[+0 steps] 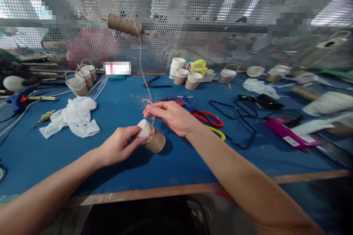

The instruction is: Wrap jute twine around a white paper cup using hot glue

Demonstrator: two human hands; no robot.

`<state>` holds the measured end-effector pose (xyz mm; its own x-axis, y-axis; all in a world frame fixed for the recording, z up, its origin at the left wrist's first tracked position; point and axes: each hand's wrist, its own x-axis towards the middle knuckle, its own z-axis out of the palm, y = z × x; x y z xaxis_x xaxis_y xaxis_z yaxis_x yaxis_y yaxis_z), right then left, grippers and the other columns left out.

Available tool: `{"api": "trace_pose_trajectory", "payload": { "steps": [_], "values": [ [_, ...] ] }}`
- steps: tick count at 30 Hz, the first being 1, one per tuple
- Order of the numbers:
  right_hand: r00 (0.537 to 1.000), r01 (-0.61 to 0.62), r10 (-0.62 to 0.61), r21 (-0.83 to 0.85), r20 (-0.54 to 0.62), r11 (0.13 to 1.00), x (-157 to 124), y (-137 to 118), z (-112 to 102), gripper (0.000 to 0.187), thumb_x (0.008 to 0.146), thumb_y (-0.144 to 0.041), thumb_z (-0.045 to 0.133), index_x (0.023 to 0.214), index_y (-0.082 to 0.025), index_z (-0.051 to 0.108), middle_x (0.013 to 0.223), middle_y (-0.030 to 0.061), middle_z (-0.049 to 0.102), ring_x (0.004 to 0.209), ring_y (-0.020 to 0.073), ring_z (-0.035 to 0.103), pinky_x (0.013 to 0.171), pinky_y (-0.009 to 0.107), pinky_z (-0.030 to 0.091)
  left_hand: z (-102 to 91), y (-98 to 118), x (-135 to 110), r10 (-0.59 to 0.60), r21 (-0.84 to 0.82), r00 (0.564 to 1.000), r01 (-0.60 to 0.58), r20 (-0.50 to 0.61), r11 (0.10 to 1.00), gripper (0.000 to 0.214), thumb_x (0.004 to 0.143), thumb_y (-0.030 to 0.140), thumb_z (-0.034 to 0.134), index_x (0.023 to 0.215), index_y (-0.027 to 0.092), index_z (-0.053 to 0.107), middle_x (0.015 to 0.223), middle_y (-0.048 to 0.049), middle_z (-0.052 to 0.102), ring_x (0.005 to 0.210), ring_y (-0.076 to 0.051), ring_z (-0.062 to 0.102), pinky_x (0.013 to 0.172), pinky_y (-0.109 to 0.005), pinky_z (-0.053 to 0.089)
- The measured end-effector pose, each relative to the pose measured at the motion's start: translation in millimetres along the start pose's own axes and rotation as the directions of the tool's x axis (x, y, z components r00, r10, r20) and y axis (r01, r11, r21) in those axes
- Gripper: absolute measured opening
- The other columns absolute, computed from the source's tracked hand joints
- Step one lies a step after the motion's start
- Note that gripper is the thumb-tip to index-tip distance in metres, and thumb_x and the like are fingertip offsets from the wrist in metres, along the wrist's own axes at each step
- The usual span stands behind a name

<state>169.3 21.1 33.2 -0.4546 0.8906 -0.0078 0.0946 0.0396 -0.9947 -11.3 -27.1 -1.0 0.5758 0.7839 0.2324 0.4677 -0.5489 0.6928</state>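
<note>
My left hand (124,143) grips a small paper cup (156,142) by its white rim, holding it tilted above the table. Brown twine wraps the cup's lower part. In my right hand (168,114), thumb and fingers pinch a strand of twine (143,69) just above the cup. That strand runs up to a twine spool (124,24) mounted on a stick at the mesh panel. Behind my right hand lie a blue glue gun (183,102) and scissors with red handles (212,117), partly hidden by the hand and forearm.
Twine-wrapped cups with handles (77,86) stand at the back left, and several more cups (193,80) at the back centre. White cloth (74,117) lies on the left. Another glue gun (19,99) is at far left. A black cable (242,125) and a purple tool (289,136) lie right.
</note>
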Motion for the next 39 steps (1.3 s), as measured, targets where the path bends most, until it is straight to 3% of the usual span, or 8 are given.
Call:
{"api": "trace_pose_trajectory", "payload": {
  "steps": [3, 6, 11, 16, 22, 39],
  "values": [
    [0.999, 0.038, -0.039, 0.072, 0.007, 0.997, -10.4, -2.6, -12.3, 0.022, 0.074, -0.037, 0.063, 0.065, -0.016, 0.066, 0.066, -0.0013, 0.06, 0.055, 0.0064, 0.044, 0.053, 0.023, 0.035, -1.1, 1.3, 0.1, -0.119, -0.216, 0.993, 0.118, 0.008, 0.969, 0.022, 0.087, 0.031, 0.041, 0.078, 0.014, 0.052, 0.067, 0.0018, 0.048, 0.062, -0.011, 0.042, 0.058, -0.022, 0.036],
    [0.998, 0.014, -0.022, 0.131, 0.059, 0.991, -19.9, -4.9, -19.4, 0.014, 0.071, -0.031, 0.067, 0.07, -0.017, 0.067, 0.065, -0.0026, 0.059, 0.054, 0.0057, 0.046, 0.052, 0.022, 0.035, -0.1, 2.9, 1.1, -0.17, -0.401, 0.985, 0.168, 0.032, 0.901, 0.02, 0.085, 0.03, 0.043, 0.08, 0.013, 0.053, 0.071, 0.0011, 0.049, 0.064, -0.01, 0.043, 0.059, -0.021, 0.036],
    [0.998, 0.017, -0.025, 0.139, 0.057, 0.99, -24.1, -0.1, -20.8, 0.006, 0.069, -0.023, 0.07, 0.071, -0.017, 0.068, 0.06, -0.0036, 0.059, 0.053, 0.0053, 0.05, 0.053, 0.021, 0.039, 2.6, 3.5, 2.4, -0.207, -0.551, 0.975, 0.216, 0.08, 0.806, 0.016, 0.084, 0.027, 0.046, 0.082, 0.013, 0.053, 0.071, 0.0011, 0.05, 0.064, -0.01, 0.043, 0.061, -0.021, 0.036],
    [0.995, 0.083, -0.072, 0.152, -0.076, 0.985, -24.4, 5.7, -19.5, 0.008, 0.067, -0.024, 0.072, 0.068, -0.018, 0.068, 0.064, -0.0017, 0.063, 0.052, 0.0056, 0.05, 0.052, 0.022, 0.041, 2.6, 3.4, 1.9, -0.246, -0.535, 0.964, 0.262, 0.103, 0.803, 0.018, 0.084, 0.028, 0.046, 0.086, 0.012, 0.053, 0.074, 0.0005, 0.051, 0.064, -0.01, 0.043, 0.061, -0.022, 0.035],
    [0.979, 0.107, -0.095, 0.057, -0.179, 0.993, -23.8, 9.7, -17.6, 0.012, 0.065, -0.027, 0.072, 0.069, -0.016, 0.067, 0.059, -0.0014, 0.06, 0.052, 0.0072, 0.05, 0.053, 0.023, 0.042, 2.3, 4.2, 1.0, -0.228, -0.499, 0.969, 0.245, 0.097, 0.831, 0.017, 0.085, 0.027, 0.045, 0.085, 0.012, 0.053, 0.073, 0.0007, 0.05, 0.064, -0.01, 0.042, 0.059, -0.021, 0.035],
    [0.982, 0.002, -0.01, -0.04, -0.189, 0.999, -20.1, 17.0, -12.0, 0.018, 0.067, -0.032, 0.069, 0.072, -0.014, 0.066, 0.061, -0.0015, 0.06, 0.052, 0.0066, 0.05, 0.054, 0.023, 0.044, 0.9, 5.9, -1.7, -0.104, -0.431, 0.992, 0.123, 0.066, 0.894, 0.013, 0.086, 0.022, 0.045, 0.08, 0.013, 0.053, 0.07, 0.0019, 0.05, 0.064, -0.009, 0.042, 0.059, -0.018, 0.036]
  ]
}}
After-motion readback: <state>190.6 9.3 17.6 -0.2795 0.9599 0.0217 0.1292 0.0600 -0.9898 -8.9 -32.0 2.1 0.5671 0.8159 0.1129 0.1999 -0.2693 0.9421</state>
